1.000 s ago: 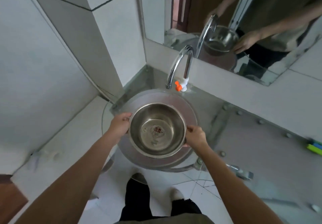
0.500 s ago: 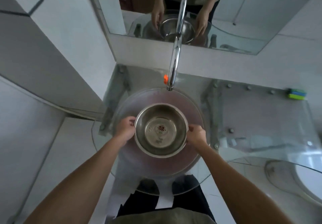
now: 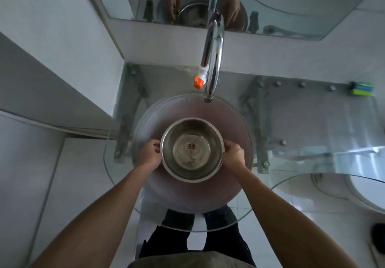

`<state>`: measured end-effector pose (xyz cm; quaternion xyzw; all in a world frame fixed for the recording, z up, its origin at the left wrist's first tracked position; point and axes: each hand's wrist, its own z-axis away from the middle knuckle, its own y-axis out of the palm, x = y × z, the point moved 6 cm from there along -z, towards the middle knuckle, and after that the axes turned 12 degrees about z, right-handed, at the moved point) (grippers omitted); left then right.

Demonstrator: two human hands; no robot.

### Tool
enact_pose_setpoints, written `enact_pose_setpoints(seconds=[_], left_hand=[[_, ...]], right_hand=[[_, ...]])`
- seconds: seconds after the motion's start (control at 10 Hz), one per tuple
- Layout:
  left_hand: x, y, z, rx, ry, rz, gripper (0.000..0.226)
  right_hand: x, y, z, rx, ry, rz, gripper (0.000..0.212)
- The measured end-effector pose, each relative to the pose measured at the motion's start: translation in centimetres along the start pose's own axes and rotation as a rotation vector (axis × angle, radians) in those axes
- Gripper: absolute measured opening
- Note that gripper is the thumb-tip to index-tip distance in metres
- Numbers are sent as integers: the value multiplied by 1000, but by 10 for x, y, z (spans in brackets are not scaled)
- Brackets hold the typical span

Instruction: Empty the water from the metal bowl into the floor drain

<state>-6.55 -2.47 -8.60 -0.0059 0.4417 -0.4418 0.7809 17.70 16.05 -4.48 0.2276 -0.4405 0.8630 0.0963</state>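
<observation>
Over the basin [image 3: 235,121], both hands [image 3: 149,155] gripping metal bowl [image 3: 191,149] rim

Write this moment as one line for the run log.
left hand: grips metal bowl rim | right hand: grips rim | bowl: upright over basin | pour: not begun

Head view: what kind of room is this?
Most likely a bathroom: a round glass basin under a chrome faucet, a wall mirror behind it, and what looks like a toilet at lower right.
</observation>
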Motion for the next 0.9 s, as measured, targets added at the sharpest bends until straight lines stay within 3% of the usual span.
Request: enact_pose_setpoints(seconds=[0.1,0.4,0.7,0.8,0.9], left_hand=[[1,1,-2,14,7,-5,36],[-5,5,-3,25,46,19,41],[-1,3,2,-10,19,52,38],[-1,5,4,10,6,54,40],[-10,2,6,25,0,-6,48]], right_hand=[[3,1,-2,-28,-29,-7,23],[-3,4,-6,-57,-38,18,43],[2,5,-6,-30,-53,-11,42],[-2,5,-6,3,-49,-13,40],[-3,4,-7,54,-23,29,15]])
